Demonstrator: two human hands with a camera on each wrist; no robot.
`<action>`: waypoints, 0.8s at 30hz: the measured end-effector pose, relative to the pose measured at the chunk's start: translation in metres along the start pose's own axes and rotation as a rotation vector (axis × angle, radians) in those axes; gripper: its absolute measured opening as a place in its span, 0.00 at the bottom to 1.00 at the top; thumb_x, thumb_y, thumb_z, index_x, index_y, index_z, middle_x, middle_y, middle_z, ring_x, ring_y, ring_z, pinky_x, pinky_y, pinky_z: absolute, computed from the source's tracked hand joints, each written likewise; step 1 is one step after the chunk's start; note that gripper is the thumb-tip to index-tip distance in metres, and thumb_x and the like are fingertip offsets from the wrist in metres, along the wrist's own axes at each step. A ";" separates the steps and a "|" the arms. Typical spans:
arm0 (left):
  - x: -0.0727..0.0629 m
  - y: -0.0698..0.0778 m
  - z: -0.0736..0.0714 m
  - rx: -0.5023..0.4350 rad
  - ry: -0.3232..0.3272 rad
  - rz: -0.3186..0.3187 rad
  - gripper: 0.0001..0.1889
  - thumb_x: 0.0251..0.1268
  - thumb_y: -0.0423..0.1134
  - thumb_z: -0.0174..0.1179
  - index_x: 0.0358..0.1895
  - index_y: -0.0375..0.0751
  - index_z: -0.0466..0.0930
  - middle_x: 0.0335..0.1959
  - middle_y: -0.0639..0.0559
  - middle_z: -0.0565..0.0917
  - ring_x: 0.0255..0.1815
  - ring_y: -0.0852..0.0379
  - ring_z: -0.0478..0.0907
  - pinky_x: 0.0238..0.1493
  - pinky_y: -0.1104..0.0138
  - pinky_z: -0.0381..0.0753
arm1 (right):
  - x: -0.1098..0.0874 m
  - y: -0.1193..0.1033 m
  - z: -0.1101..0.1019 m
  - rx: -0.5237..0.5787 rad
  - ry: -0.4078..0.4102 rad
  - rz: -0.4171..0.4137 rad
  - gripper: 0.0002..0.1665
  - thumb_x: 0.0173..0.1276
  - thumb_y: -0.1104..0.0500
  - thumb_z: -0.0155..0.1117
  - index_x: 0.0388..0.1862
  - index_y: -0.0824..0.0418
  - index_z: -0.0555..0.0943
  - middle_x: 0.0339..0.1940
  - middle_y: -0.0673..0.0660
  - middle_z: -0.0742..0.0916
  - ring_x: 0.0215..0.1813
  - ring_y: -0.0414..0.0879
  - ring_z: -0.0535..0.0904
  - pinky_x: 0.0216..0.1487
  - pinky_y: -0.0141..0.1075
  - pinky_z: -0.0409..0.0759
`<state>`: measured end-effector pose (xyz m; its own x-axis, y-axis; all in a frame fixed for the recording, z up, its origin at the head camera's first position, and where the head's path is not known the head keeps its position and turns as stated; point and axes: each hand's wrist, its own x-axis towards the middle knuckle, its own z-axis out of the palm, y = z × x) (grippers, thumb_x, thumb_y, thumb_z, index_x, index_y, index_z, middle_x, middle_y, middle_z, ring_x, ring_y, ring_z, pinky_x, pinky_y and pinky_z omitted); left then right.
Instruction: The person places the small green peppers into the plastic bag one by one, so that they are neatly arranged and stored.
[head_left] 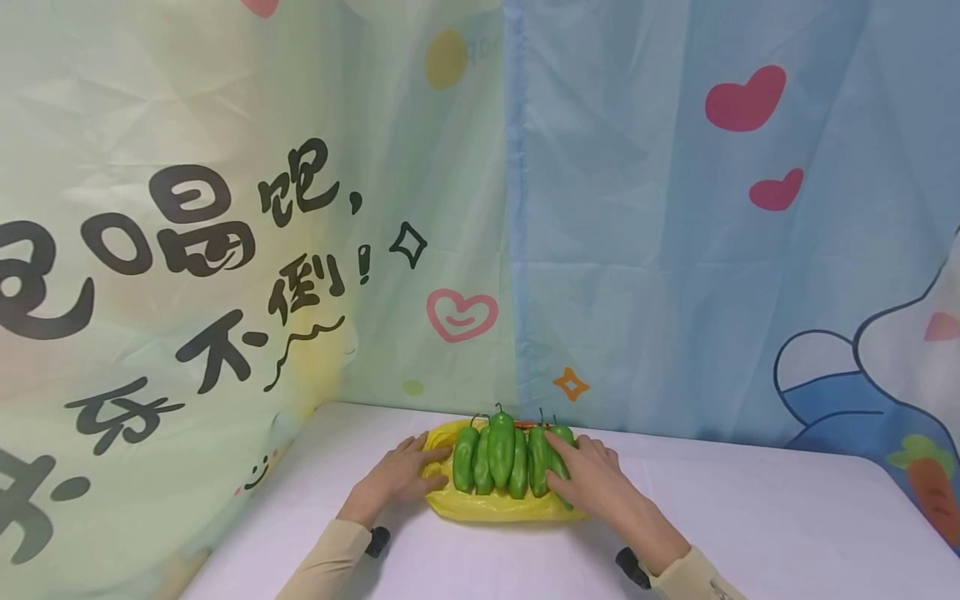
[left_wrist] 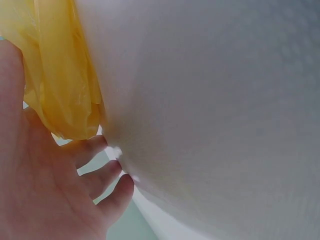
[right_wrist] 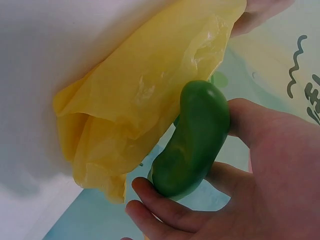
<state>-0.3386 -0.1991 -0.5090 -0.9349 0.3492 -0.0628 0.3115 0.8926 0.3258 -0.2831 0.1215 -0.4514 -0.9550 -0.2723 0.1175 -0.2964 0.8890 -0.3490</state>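
Several long green peppers (head_left: pixel 501 454) lie side by side, stems toward the far edge, on a yellow plastic bag (head_left: pixel 480 506). At the bag's left edge is my left hand (head_left: pixel 401 471), fingers spread and touching the plastic. The left wrist view shows the bag (left_wrist: pixel 65 75) between thumb and loosely bent fingers, not pinched. On the other side, my right hand (head_left: pixel 596 479) grips the rightmost pepper (right_wrist: pixel 192 137) between thumb and fingers; in the head view the hand partly covers this pepper.
The bag lies on a white-covered table (head_left: pixel 720 517). Behind the peppers shows a thin red strip (head_left: pixel 528 424), mostly hidden. Printed cloth curtains (head_left: pixel 622 208) hang behind the table and along its left side.
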 end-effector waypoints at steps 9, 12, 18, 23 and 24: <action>-0.001 0.000 -0.001 -0.009 -0.004 -0.005 0.30 0.69 0.58 0.57 0.73 0.57 0.71 0.79 0.35 0.59 0.78 0.30 0.55 0.75 0.36 0.59 | 0.003 -0.001 0.002 -0.009 0.003 -0.005 0.36 0.69 0.50 0.64 0.74 0.56 0.71 0.58 0.73 0.81 0.59 0.66 0.77 0.58 0.66 0.73; -0.001 0.001 -0.001 -0.013 -0.008 -0.008 0.30 0.69 0.57 0.57 0.73 0.57 0.71 0.80 0.35 0.58 0.79 0.30 0.54 0.76 0.36 0.57 | 0.003 -0.002 0.001 0.000 0.001 -0.008 0.36 0.69 0.50 0.64 0.74 0.56 0.70 0.59 0.74 0.81 0.59 0.67 0.77 0.58 0.67 0.73; 0.000 0.001 -0.001 -0.005 -0.009 -0.010 0.30 0.70 0.57 0.57 0.73 0.58 0.70 0.80 0.36 0.58 0.79 0.30 0.54 0.76 0.36 0.57 | 0.004 -0.001 0.001 0.008 -0.014 -0.004 0.36 0.69 0.51 0.64 0.74 0.56 0.70 0.59 0.74 0.80 0.59 0.67 0.77 0.58 0.67 0.72; -0.001 0.001 -0.002 -0.013 -0.008 -0.013 0.30 0.70 0.57 0.57 0.73 0.57 0.70 0.80 0.35 0.58 0.79 0.29 0.54 0.76 0.36 0.58 | 0.006 -0.001 0.003 0.010 -0.019 -0.003 0.36 0.69 0.50 0.64 0.75 0.56 0.70 0.59 0.74 0.81 0.58 0.67 0.77 0.57 0.67 0.72; -0.002 0.001 -0.002 -0.012 -0.011 -0.015 0.30 0.70 0.57 0.57 0.73 0.57 0.70 0.80 0.35 0.58 0.79 0.30 0.54 0.76 0.36 0.57 | 0.006 -0.001 0.004 0.013 -0.019 -0.001 0.36 0.69 0.50 0.64 0.75 0.56 0.70 0.58 0.74 0.81 0.58 0.67 0.77 0.57 0.66 0.73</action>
<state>-0.3370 -0.1989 -0.5068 -0.9376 0.3387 -0.0786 0.2950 0.8945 0.3359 -0.2889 0.1176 -0.4539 -0.9546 -0.2805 0.1000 -0.2975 0.8839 -0.3608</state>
